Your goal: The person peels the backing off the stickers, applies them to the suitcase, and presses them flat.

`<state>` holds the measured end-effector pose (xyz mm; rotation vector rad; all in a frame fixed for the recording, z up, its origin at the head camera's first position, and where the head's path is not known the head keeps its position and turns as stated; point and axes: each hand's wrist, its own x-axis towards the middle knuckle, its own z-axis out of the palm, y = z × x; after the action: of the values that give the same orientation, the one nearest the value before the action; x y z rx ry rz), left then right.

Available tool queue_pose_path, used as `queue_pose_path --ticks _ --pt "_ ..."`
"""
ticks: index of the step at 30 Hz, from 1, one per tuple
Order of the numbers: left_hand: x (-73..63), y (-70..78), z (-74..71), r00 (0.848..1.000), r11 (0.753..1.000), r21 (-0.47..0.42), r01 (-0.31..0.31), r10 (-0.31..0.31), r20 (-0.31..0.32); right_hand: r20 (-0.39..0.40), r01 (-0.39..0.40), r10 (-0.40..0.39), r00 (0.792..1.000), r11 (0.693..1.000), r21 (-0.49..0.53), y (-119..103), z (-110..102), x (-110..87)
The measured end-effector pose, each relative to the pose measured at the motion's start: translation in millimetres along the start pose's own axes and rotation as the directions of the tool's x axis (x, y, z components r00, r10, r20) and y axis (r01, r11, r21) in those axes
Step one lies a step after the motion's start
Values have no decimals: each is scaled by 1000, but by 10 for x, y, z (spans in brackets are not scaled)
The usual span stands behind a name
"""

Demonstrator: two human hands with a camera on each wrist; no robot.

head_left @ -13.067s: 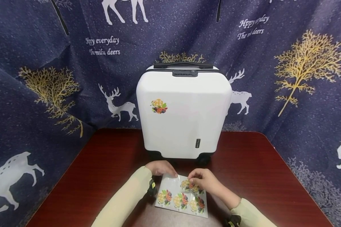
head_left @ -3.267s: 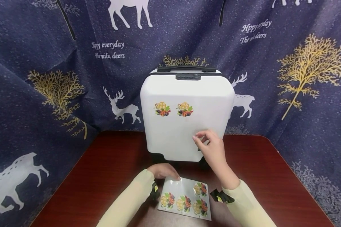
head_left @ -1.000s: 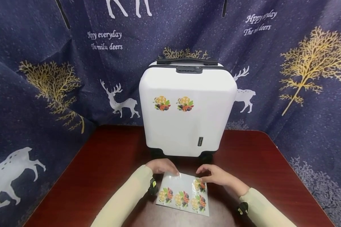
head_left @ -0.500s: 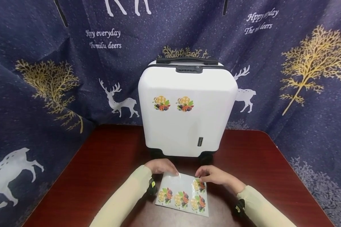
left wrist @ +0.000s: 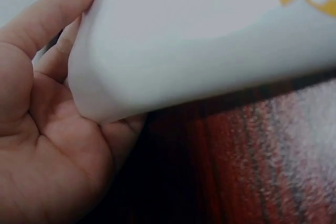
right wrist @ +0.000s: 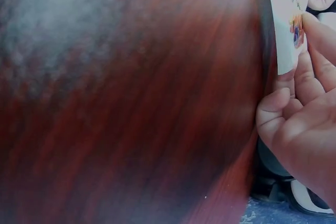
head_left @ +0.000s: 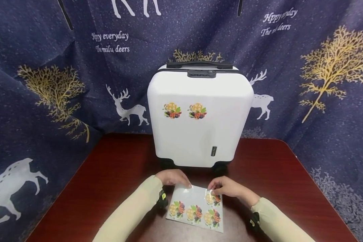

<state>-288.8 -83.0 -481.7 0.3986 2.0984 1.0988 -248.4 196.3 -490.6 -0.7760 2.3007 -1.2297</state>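
Observation:
A white sheet of fruit stickers (head_left: 181, 195) is held over the near part of the table. My left hand (head_left: 173, 177) grips its upper left edge; in the left wrist view the thumb lies on top, the sheet (left wrist: 157, 72) curving down into the palm (left wrist: 58, 140). At the upper right corner, my right hand (head_left: 228, 187) pinches the edge of a sticker (head_left: 213, 199) with thumb and fingertip; whether it has lifted off the backing is hard to tell. Three more stickers line the bottom row. Behind stands a white suitcase (head_left: 181, 141) bearing two matching stickers (head_left: 198, 111) side by side.
The dark red wooden table (head_left: 115, 168) reaches out to both sides of the suitcase. A black handle (head_left: 199, 65) and lock (head_left: 201, 73) top the case. A navy deer-print cloth (head_left: 63, 117) hangs behind and around the table.
Since 13.1 seconds ago a second sticker has appeared on the suitcase, and one has gone from the sheet. My right hand has come back from the suitcase to the sheet's upper right sticker.

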Motion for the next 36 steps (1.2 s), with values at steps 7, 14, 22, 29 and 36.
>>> queue_pose_path --ticks 7,14,22,29,36 --pt "25 110 -12 998 993 94 65 -65 2 -27 -3 2 1000 1000 -31 -10 -1 -16" --pt "45 185 -11 996 977 196 83 -84 -1 -48 -2 0 999 999 -39 -27 -1 -47" --pt "106 252 34 1000 972 236 0 -4 16 -49 16 -19 999 997 -71 -54 -9 -49" --pt "194 299 141 989 967 221 -127 106 105 -53 23 -26 998 998 -51 -87 0 -39" --pt "250 318 218 992 955 274 -114 95 80 -73 26 -28 997 999 -35 -99 5 -31"
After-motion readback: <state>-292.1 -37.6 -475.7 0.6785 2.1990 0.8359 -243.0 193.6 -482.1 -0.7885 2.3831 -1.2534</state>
